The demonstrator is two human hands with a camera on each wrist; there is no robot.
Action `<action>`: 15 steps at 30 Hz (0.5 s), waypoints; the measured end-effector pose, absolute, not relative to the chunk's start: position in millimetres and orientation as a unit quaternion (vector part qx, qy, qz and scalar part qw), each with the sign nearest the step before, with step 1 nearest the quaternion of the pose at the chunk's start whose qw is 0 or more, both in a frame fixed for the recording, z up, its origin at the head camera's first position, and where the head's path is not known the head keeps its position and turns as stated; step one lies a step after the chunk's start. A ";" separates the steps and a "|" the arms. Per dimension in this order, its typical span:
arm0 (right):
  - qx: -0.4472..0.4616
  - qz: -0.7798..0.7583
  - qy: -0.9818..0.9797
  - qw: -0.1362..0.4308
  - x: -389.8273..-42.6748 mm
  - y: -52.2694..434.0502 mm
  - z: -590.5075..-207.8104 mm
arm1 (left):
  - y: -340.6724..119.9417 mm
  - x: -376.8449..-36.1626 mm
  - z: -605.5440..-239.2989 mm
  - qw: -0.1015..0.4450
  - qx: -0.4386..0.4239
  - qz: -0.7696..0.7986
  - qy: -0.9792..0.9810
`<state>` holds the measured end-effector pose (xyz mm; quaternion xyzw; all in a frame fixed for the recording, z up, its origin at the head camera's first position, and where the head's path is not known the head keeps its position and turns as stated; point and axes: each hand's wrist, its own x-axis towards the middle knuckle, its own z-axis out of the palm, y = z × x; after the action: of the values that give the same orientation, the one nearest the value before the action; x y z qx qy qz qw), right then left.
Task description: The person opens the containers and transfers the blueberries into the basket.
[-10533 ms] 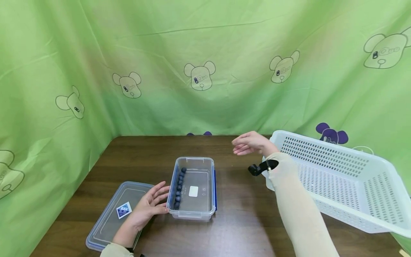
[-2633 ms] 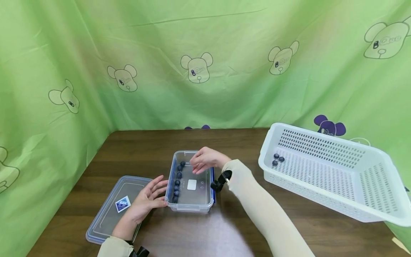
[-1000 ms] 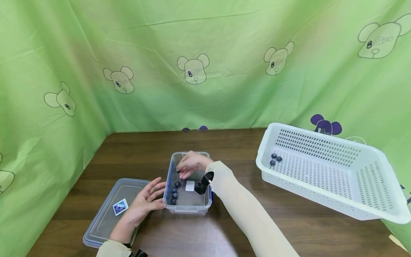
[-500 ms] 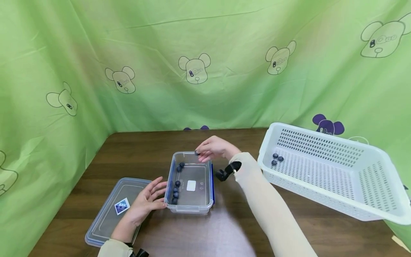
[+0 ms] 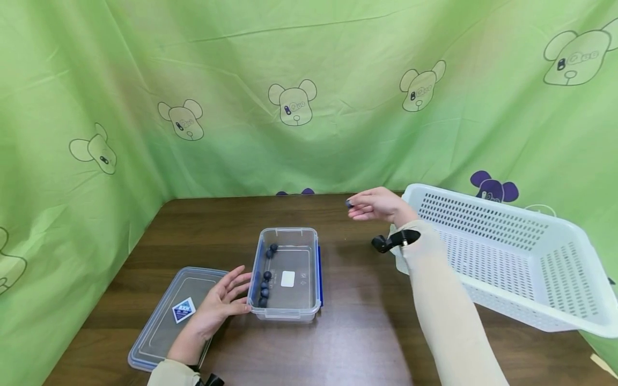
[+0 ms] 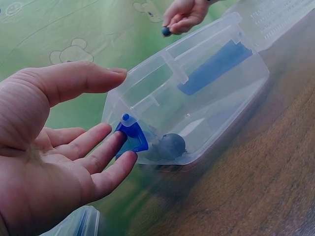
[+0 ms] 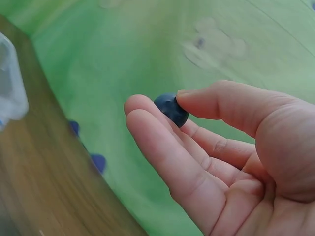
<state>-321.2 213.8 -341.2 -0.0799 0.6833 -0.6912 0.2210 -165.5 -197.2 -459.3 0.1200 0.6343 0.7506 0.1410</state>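
Observation:
My right hand point(image 5: 379, 205) pinches a blueberry point(image 7: 171, 109) between thumb and fingertips, up above the table just left of the white basket point(image 5: 531, 316). A clear plastic container point(image 5: 301, 262) stands uncovered mid-table, with several blueberries point(image 5: 264, 293) lined along its left wall inside. At that container's left side, my left hand point(image 5: 219, 303) has its fingers extended, the fingertips touching near a blue latch point(image 6: 133, 137) in the left wrist view. The right arm hides the basket's left end, so its berries are out of sight.
The container's lid point(image 5: 166, 332), with a blue-and-white label, lies on the wooden table point(image 5: 347, 343) beneath the left forearm. Behind the table hangs a green curtain point(image 5: 338, 150) printed with bear heads. The perforated basket takes up the table's right side.
My right hand picked a blueberry out of the container's row, lifted it, and moved right toward the basket. Earlier, three blueberries appeared in the basket. My left hand has stayed put.

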 end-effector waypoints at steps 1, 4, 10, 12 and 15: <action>-0.075 -0.698 0.679 0.217 -320.1 221.6 -340.9 | -197.2 -165.6 -459.5 0.141 0.121 0.751 0.634; -0.061 -0.715 0.666 0.205 -316.6 245.7 -342.2 | -197.3 -166.1 -459.4 0.141 0.124 0.752 0.632; -0.041 -0.749 0.635 0.184 -306.7 284.6 -345.4 | -197.2 -166.0 -456.8 0.144 0.122 0.751 0.633; -0.041 -0.756 0.628 0.179 -303.9 293.3 -345.7 | -197.2 -165.6 -456.8 0.144 0.120 0.752 0.632; -0.041 -0.763 0.621 0.176 -302.1 306.7 -347.7 | -197.0 -165.7 -458.1 0.144 0.121 0.753 0.631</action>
<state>-302.1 306.7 -347.7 -0.0408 0.6205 -0.7630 0.1763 -165.7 -197.0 -458.1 0.1215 0.6308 0.7528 0.1439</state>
